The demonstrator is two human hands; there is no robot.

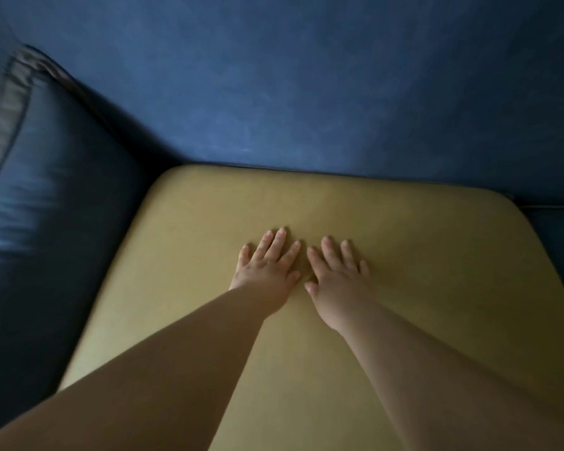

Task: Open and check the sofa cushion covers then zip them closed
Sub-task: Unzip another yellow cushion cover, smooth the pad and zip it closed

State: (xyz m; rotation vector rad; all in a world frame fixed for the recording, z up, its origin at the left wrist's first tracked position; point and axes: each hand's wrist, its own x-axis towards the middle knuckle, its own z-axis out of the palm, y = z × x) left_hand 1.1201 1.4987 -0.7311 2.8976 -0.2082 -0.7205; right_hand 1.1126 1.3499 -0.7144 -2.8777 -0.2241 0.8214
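Note:
A mustard-yellow seat cushion [192, 242] fills the middle of the view, lying flat on a blue sofa. My left hand [267, 265] and my right hand [336, 271] rest palm down side by side on its top, fingers straight and spread, pointing toward the sofa back. Neither hand holds anything. No zip shows on the visible face of the cushion.
The blue sofa back [306, 86] rises behind the cushion. A dark navy shiny pillow with a grey piped edge [52, 177] leans at the left against the sofa arm. A strip of blue seat [557, 229] shows at the right.

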